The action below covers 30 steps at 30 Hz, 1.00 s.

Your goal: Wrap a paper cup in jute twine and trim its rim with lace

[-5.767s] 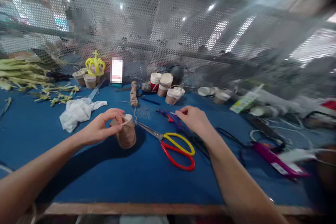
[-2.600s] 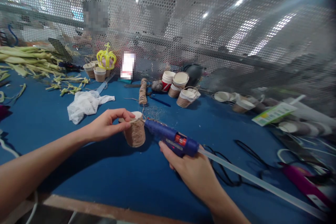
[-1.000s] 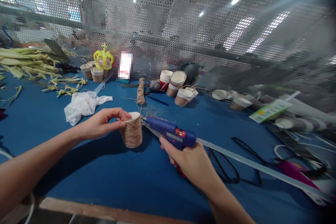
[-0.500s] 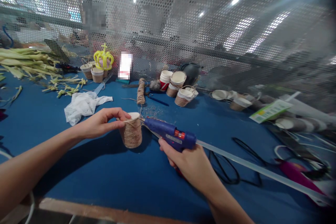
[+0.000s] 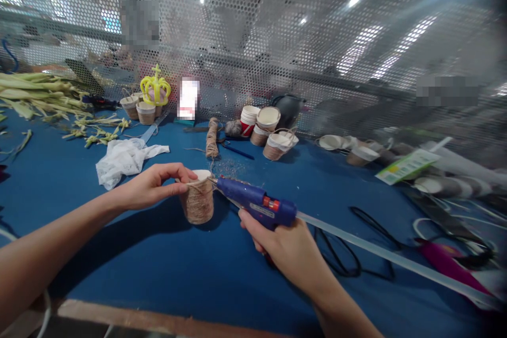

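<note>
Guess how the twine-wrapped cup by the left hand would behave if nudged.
The twine-wrapped cup is probably light, being open and hollow. Its round wall suggests it could roll once on its side. Its ridged winding likely resists slipping.

Bare L fingers [image 5: 174, 170], R fingers [image 5: 254, 226], forearms [image 5: 77, 224]

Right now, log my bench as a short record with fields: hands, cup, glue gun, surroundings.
Left hand: pinching the rim of the twine-wrapped cup
Right hand: gripping the blue glue gun
Cup: open end up
Glue gun: nozzle at the cup's rim, pale glue stick out the back
Behind: twine bundle, yellow crown
Left: crumpled white material
Surface: blue tabletop
</note>
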Each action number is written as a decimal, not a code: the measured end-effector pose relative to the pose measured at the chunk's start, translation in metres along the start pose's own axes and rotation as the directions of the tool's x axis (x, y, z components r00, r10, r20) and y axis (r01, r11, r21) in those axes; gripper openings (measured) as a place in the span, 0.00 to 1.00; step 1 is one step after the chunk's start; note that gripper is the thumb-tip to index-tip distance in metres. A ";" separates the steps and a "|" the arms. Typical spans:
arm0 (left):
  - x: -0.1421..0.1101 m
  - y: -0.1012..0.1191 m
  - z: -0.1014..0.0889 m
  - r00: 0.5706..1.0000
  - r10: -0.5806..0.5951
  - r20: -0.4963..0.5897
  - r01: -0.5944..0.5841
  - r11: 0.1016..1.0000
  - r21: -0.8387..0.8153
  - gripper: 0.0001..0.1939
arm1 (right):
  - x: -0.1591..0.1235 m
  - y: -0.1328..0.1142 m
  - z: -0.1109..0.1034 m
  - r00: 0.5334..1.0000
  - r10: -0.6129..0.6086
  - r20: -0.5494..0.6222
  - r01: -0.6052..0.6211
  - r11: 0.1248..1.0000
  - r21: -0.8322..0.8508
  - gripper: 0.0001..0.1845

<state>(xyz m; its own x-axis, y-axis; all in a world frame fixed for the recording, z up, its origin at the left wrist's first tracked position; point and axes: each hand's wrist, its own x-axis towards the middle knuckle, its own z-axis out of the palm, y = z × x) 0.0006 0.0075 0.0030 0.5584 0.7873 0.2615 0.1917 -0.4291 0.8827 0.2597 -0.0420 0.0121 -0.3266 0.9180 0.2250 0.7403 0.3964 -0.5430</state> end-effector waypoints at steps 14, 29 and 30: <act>-0.001 -0.001 0.001 1.000 -0.006 -0.005 0.006 1.000 -0.001 0.12 | -0.001 0.004 0.001 1.000 0.001 -0.003 -0.001 1.000 0.012 0.19; -0.001 -0.001 0.001 1.000 -0.018 -0.007 0.018 1.000 -0.022 0.11 | -0.005 0.005 0.006 0.999 -0.013 -0.029 0.013 1.000 0.002 0.17; -0.001 -0.001 0.001 1.000 -0.020 -0.006 0.020 0.999 -0.026 0.11 | -0.005 0.005 0.007 1.000 -0.010 -0.026 0.010 1.000 0.004 0.17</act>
<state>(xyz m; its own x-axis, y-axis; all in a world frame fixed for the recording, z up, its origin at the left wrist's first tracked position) 0.0007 0.0066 0.0013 0.5492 0.7985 0.2464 0.1818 -0.4020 0.8974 0.2609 -0.0448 0.0032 -0.3183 0.9140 0.2514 0.7346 0.4055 -0.5441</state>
